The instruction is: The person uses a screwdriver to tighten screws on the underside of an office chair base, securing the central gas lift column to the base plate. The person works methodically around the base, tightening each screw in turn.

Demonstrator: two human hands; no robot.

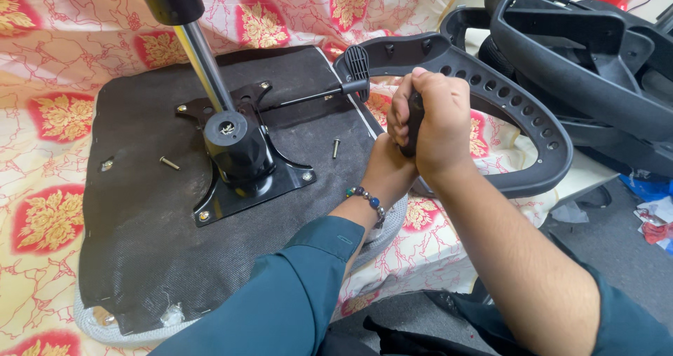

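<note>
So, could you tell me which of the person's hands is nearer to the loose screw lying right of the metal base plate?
Left. The left hand sits just right of the loose screw; the right hand is wrapped over it, farther right, gripping a dark handle.

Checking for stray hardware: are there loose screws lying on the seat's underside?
Yes, one loose screw lies left of the metal plate and another screw lies to its right.

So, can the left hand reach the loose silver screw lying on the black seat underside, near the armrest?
Probably yes: the left hand is close to the loose silver screw, with bare black seat underside between them, though it now grips a dark handle with the right hand.
</note>
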